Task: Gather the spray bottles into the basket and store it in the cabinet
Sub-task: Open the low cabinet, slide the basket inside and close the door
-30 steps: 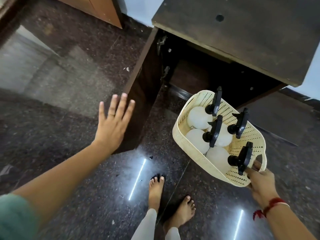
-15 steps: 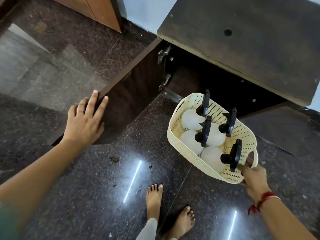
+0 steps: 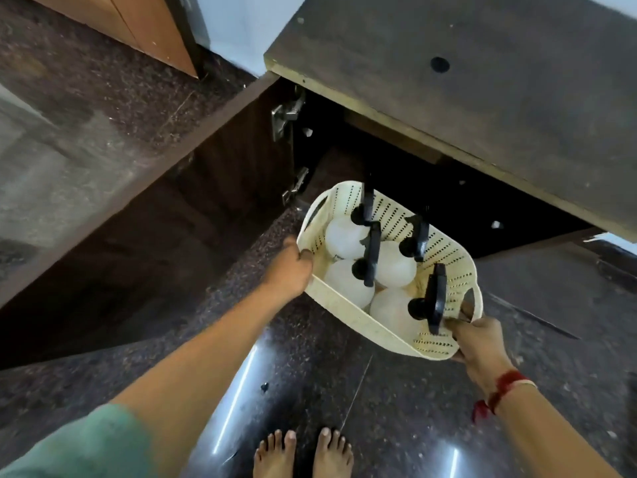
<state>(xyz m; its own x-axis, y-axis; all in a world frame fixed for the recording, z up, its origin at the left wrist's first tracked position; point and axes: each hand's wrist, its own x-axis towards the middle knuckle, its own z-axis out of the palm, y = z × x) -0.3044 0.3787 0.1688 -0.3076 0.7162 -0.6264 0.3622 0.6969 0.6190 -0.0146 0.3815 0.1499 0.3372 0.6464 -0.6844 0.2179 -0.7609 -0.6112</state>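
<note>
A cream perforated basket (image 3: 344,313) hangs in the air just in front of the open cabinet (image 3: 431,201), tilted down toward me. Several white spray bottles (image 3: 393,267) with black trigger heads stand inside it. My left hand (image 3: 293,267) grips the basket's left rim. My right hand (image 3: 477,343) grips its near right corner by the handle. The far end of the basket reaches the dark cabinet opening.
The cabinet door (image 3: 165,215) is swung wide open to the left, its hinges (image 3: 284,113) showing. A dark wooden top (image 3: 482,81) overhangs the opening. My bare feet (image 3: 303,453) stand on the polished dark stone floor. An orange wooden unit (image 3: 138,25) stands at the back left.
My left hand left the cabinet door and took hold of the basket's left rim. The door swung further open. The basket moved closer to the cabinet opening.
</note>
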